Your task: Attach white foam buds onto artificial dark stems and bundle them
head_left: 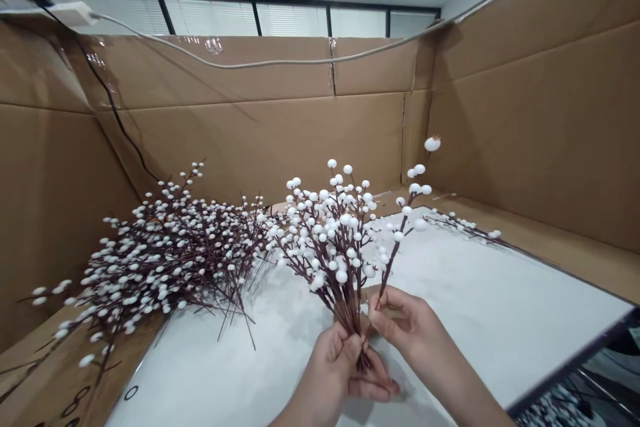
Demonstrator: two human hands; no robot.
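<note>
My left hand [345, 363] is closed around the lower stems of a bunch of artificial white berry branches [327, 240], which fans out upward above the white board. Between the thumb and fingers of my right hand [403, 320] is a single berry branch [397, 247], tilted up to the right beside the bunch. Its lower end runs down close to the bunch's stems; whether it touches them I cannot tell. Part of my left fingers shows below the stem ends.
A large pile of white berry branches [185, 253] lies on the left. Some loose branches [465, 225] rest at the board's far right edge. The white board [500, 300] stands within cardboard walls [270, 140]. A white cable [240, 67] hangs across the back; more berries [555, 407] show at lower right.
</note>
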